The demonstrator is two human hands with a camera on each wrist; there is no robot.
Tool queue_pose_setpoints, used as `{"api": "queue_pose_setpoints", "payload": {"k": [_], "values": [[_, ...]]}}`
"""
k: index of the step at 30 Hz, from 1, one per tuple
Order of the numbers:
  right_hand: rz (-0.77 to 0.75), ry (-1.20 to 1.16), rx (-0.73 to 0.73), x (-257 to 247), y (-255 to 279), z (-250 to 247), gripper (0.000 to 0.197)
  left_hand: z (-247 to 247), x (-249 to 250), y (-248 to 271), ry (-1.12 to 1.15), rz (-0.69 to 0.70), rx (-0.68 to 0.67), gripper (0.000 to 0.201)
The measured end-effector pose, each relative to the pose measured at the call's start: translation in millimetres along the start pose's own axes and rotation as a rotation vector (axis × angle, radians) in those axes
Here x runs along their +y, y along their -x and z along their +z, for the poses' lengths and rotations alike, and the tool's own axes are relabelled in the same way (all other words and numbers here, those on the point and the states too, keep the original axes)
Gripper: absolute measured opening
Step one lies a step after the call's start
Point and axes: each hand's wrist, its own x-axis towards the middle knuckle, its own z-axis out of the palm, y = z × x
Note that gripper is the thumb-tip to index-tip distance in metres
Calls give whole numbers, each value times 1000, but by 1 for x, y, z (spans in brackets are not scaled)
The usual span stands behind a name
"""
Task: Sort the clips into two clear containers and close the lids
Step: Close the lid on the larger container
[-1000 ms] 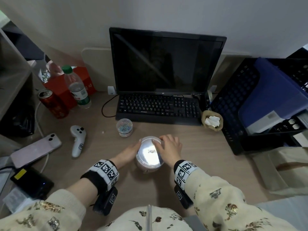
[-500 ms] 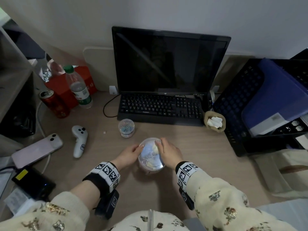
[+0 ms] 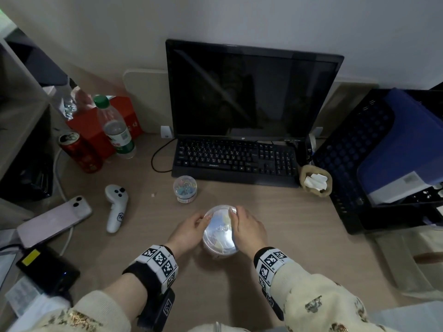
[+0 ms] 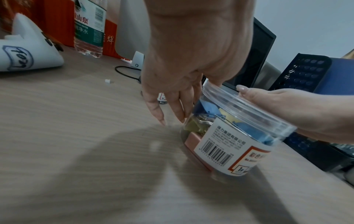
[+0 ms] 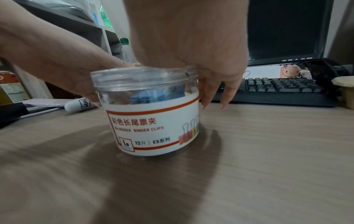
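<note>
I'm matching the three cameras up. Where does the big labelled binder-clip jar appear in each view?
Head: jar low centre, seen from above through its lid.
Left wrist: jar right of centre, leaning in the picture, barcode side facing.
Right wrist: jar centre, upright, red-bordered label facing.
Shared landmark: white controller, left of the jar in all three.

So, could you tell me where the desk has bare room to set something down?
Widest bare patch: right of the large jar, bordered by keyboard, woven basket and black crate. A smaller one, bar a tiny white scrap, lies between the white controller and the small jar. The left edge is crowded: phone, can, bottle.
</note>
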Motion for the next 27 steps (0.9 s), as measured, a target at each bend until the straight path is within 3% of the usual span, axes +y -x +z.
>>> {"api": "queue_pose_setpoints", "payload": {"k": [10, 17, 23, 27], "values": [[13, 39, -33, -4, 2, -7, 37, -1, -1, 1, -51, 34, -4, 21], [35, 19, -141, -4, -1, -17, 42, -3, 5, 0, -21, 23, -30, 19], [-113, 162, -40, -11, -1, -34, 59, -3, 1, -5, -55, -13, -51, 41], [-226, 128, -357, -14, 3, -46, 100, -3, -1, -8, -45, -1, -44, 33]]}}
